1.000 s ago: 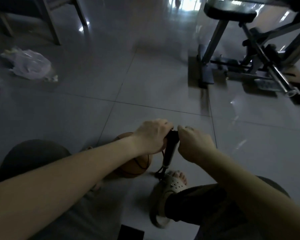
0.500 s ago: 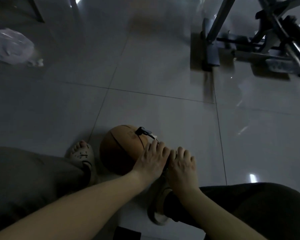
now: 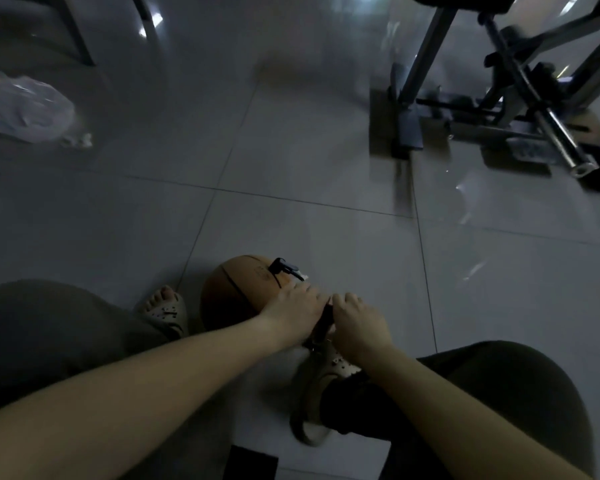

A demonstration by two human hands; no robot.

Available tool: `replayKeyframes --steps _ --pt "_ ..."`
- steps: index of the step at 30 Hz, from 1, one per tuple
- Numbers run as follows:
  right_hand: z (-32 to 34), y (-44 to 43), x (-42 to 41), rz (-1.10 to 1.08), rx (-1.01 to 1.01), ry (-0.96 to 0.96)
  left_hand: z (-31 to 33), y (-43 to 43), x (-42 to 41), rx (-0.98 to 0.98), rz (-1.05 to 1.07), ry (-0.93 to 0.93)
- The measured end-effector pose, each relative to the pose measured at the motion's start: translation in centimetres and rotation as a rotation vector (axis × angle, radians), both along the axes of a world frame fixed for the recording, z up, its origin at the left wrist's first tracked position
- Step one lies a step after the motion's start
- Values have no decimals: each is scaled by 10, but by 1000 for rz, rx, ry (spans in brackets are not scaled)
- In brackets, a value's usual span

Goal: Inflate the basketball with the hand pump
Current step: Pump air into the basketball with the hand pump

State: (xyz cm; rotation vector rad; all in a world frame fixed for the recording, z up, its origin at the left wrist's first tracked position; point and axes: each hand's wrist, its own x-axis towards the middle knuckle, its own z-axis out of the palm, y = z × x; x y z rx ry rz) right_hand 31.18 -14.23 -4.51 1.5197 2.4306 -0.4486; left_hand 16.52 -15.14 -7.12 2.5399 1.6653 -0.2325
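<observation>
While both bare forearms were stretched forward and down over the grey tiled floor [image 3: 291, 161], the black handle of the hand pump [image 3: 323, 320] was gripped from either side. The left hand [image 3: 293, 311] was curled over the handle's left end, its fingers closed around it and its fingertips lying against the ball. The right hand [image 3: 355, 327] was clenched on the handle's right end, knuckles up. Only a short dark stretch of the handle could be seen between the two fists; the pump's barrel was hidden beneath them.

The round orange-brown basketball with black seams [image 3: 236, 289] was set on the floor just beyond and left of the hands, between the two feet. A small black hose connector [image 3: 284, 266] was seated on the ball's upper surface, with a thin black hose led from it back toward the hands.

A beige perforated foam clog [image 3: 168, 315] was worn on the left foot, just beside the ball. A matching clog [image 3: 321, 386] was placed directly under the hands; whether it rested on the pump's base could not be told. Dark trousers were seen on both knees.

A crumpled clear plastic bag [image 3: 28, 110] was left on the floor at far left, and a grey metal exercise frame [image 3: 520, 98] was stood at upper right.
</observation>
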Motion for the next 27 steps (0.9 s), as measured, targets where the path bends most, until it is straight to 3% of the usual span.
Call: replayKeyframes --steps 6,10,16,20,27 --pt "85 24 -1 1 388 169 97 27 -16 275 64 -260" --pt "56 15 -2 -45 567 174 83 20 -7 290 105 -323" --pt "-12 0 2 -70 470 101 10 6 2 239 61 -326" --pt "-41 -4 4 -52 313 32 -34 3 9 254 93 -213" --pt "-79 -9 -2 -73 200 -77 -65 -1 16 154 152 -101"
